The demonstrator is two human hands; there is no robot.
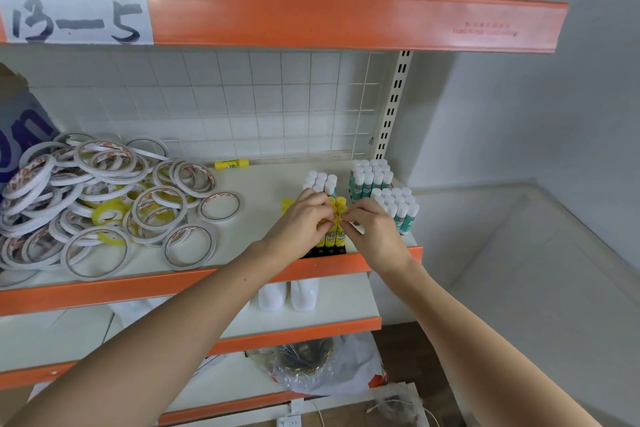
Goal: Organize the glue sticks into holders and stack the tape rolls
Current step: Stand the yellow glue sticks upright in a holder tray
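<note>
On the shelf (263, 180), the tape rolls (97, 198) lie unstacked at left. My left hand (301, 222) and right hand (372, 229) both pinch yellow glue sticks (334, 229) standing in the black holder (325, 251); next I'd seat them squarely, I think.

A stationery shop or its stockroom: orange-edged metal shelving (346, 19) with a slotted upright (393, 107) and wire grid back (277, 104), a handwritten label "13-5" (76, 17) at far left, tape rolls (86, 191) heaped loose and glue sticks (370, 177) racked in bulk.
</note>
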